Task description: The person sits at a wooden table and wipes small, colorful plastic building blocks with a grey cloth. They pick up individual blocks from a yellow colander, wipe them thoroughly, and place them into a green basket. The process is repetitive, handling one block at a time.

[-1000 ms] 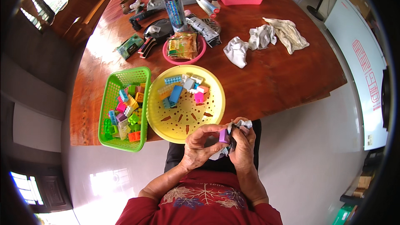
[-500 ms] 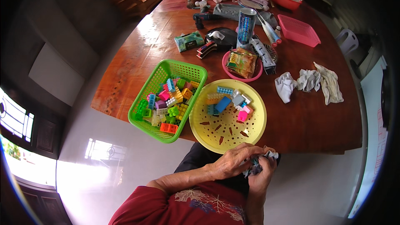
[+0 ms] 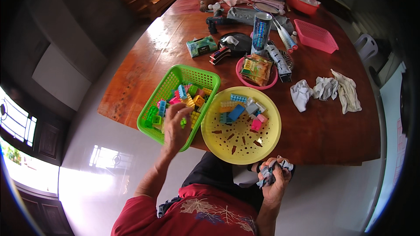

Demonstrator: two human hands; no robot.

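My left hand [image 3: 176, 127] is over the near side of a green basket [image 3: 207, 75] full of colourful toy building bricks [image 3: 188, 91]. Its fingers are bent and apart, with nothing visibly held; bricks show just beyond them. Beside the basket stands a yellow colander [image 3: 270, 145] with several bricks, among them a blue brick [image 3: 236, 112] and a pink brick [image 3: 256, 125], grouped toward its far side. My right hand [image 3: 276, 184] is closed around a crumpled grey and white cloth [image 3: 267, 173], below the table edge. Whether anything is inside the cloth is hidden.
White crumpled cloths [image 3: 324, 88] lie at the right. Beyond the colander are a pink bowl [image 3: 274, 80] with packets, a tall blue can [image 3: 261, 32], a tissue pack [image 3: 201, 46] and a stapler [image 3: 220, 55]. A pink tray [image 3: 316, 36] sits farther right.
My left hand has left the cloth and moved left to the green basket, its fingers parting. My right hand keeps hold of the cloth. The view has shifted slightly.
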